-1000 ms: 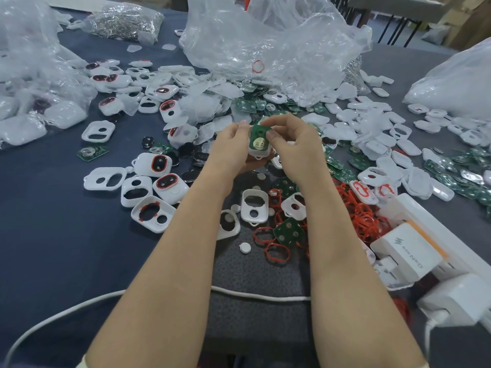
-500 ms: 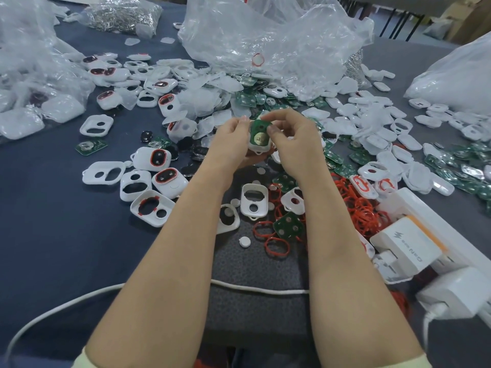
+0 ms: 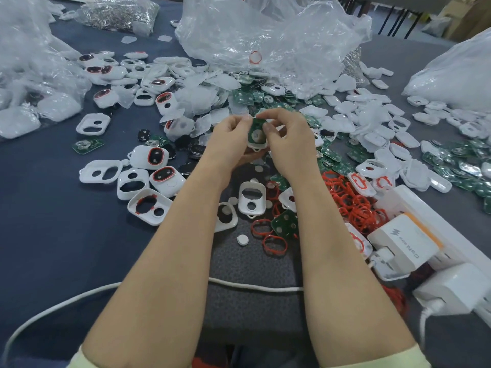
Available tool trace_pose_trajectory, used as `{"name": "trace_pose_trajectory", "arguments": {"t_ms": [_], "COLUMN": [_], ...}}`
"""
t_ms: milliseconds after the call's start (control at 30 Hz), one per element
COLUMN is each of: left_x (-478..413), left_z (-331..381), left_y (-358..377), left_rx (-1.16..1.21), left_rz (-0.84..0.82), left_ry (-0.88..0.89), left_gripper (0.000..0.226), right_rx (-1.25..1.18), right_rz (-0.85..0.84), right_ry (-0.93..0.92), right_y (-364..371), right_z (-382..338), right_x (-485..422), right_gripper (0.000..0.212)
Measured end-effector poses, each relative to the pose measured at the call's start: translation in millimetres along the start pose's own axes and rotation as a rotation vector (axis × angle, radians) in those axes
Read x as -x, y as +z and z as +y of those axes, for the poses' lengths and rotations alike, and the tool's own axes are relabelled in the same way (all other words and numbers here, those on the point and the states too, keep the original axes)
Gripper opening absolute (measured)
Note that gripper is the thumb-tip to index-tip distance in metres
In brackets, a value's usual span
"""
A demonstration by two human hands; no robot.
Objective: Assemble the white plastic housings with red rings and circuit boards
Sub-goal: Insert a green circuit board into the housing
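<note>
1. Two bare forearms reach out from the bottom edge over a white cable lying across the dark table.
2. Just past the wrists lie loose red rings, a spare green board and an empty white housing, all well within reach.
3. Above them the left hand cradles a white housing shell from the side and beneath, fingers curled around it.
4. The right hand pinches in from the other side, its thumb lying on the circuit board in that shell.
5. The step looks like seating the board; next it probably needs even pressure until the board sits flush.
6. Whether a ring is already fitted inside is hidden by the board and the fingers.
7. Farther back, heaps of housings and boards run under a crumpled plastic bag; their details blur, and bags at both sides are cut off.
</note>
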State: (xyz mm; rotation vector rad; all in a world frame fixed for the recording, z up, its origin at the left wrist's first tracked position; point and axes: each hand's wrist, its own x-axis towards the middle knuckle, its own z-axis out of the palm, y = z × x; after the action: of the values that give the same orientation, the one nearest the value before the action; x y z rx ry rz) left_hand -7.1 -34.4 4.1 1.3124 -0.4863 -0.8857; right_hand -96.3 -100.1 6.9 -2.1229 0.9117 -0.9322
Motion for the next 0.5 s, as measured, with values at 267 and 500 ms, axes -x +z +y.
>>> {"name": "trace_pose_trajectory", "arguments": {"t_ms": [267, 500], "left_x": [2.0, 2.0], "left_z": [-3.2, -6.2], "left_y": [-4.5, -2.9], "left_rx": [-0.139, -0.162], "left_rz": [-0.02, -0.024], "left_ry": [0.16, 0.216], "left_gripper": [0.02, 0.022], "right_rx": [-0.15, -0.251], "right_rz": [0.01, -0.001], "right_ry": [0.088, 0.208], "right_y": [1.9, 4.2], "right_z": [-3.4, -4.0], "right_x": [1.7, 0.7], "right_gripper": [0.022, 0.009]}}
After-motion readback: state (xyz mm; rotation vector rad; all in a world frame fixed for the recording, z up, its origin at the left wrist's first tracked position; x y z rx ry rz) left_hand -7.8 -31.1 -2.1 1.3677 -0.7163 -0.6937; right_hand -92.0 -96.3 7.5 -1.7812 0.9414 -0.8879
